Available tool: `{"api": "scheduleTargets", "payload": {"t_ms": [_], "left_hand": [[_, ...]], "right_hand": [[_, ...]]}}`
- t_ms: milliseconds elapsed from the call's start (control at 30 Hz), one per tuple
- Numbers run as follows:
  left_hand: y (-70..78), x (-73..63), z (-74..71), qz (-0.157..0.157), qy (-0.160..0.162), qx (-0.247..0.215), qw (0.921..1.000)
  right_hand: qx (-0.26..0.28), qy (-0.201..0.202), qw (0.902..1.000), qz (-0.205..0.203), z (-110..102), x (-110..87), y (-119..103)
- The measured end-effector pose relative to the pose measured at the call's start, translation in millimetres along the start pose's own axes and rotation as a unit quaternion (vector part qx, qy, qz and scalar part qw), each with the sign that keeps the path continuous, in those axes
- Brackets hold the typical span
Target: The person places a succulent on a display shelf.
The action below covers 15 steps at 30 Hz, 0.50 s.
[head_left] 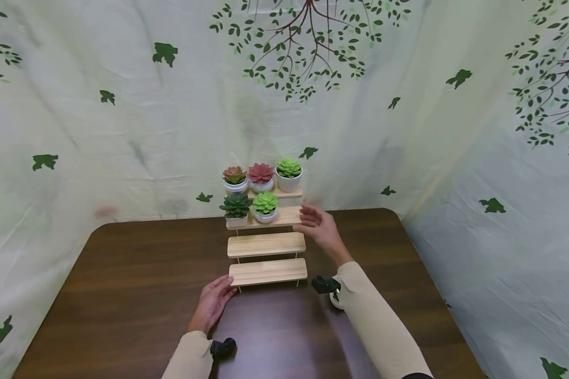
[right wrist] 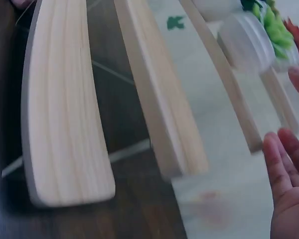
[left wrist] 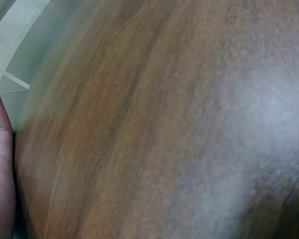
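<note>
A tiered wooden plant stand (head_left: 267, 243) stands on the table. Its top tier bears a reddish-green succulent (head_left: 234, 179), a dark pink one (head_left: 261, 176) and a bright green one (head_left: 288, 173), all in white pots. On the tier below sit a dark green succulent (head_left: 236, 206) and a light green one (head_left: 265, 204). My left hand (head_left: 213, 301) holds the bottom tier's left front corner. Beside the right end of the second tier from the top is my right hand (head_left: 320, 229), its fingers loosely bent with nothing between them; the right wrist view shows its fingertips near that tier's end.
The brown wooden table (head_left: 161, 268) extends around the stand. A pale cloth backdrop (head_left: 185, 126) with printed leaves hangs behind and at the right. Partly hidden by the right sleeve (head_left: 379, 316), a small white rounded object (head_left: 334, 301) shows beside the wrist camera.
</note>
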<state>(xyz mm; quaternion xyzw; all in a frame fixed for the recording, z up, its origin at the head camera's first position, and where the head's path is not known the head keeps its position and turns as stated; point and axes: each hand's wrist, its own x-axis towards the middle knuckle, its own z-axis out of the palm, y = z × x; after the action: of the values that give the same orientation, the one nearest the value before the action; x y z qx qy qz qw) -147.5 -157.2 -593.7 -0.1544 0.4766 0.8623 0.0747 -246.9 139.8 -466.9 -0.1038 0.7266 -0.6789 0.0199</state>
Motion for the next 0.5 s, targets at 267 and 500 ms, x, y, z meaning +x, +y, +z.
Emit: {"api": "scheduleTargets", "payload": {"t_ms": [267,500], "left_hand": [[0.4,-0.3,0.9,0.003,-0.006,-0.002,1.0],[-0.8,1.1,0.4,-0.005,0.001,-0.004,1.0]], "right_hand": [[-0.011,-0.025,0.9994,-0.019,-43.1,-27.0,19.2],[0.009,-0.099,0.9948,-0.024,-79.3,-49.2,43.8]]}}
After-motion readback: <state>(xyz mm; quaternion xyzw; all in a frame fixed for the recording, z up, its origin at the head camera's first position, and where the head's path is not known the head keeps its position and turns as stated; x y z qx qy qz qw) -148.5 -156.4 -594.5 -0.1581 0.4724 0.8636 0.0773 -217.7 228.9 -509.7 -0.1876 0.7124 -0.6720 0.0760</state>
